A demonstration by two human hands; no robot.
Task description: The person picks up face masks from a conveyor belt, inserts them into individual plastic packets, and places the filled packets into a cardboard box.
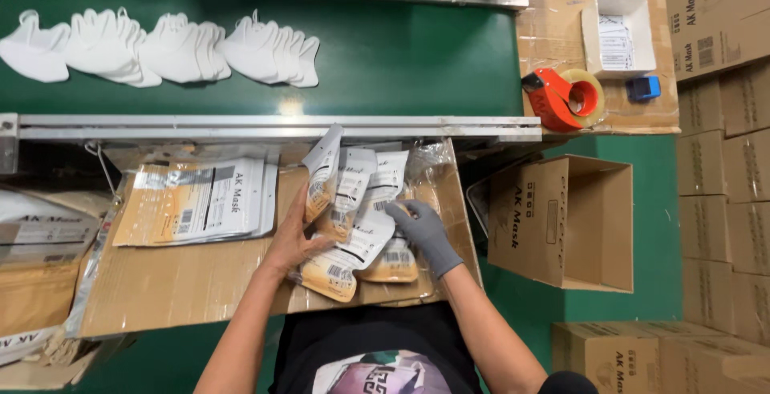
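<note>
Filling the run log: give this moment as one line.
left hand: bare, on pouches | right hand: gloved, on pouches | flat stack left | masks on belt

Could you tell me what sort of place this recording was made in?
Probably a mask packing line in a factory or warehouse: white masks lie on a green conveyor belt, hands sort sealed pouches, and cardboard cartons and a tape dispenser stand nearby.

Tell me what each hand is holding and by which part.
Both hands grip a fanned bunch of flat mask packets. The bare left hand holds its left edge; the grey-gloved right hand presses on the right side, near the packets' lower halves.
</note>
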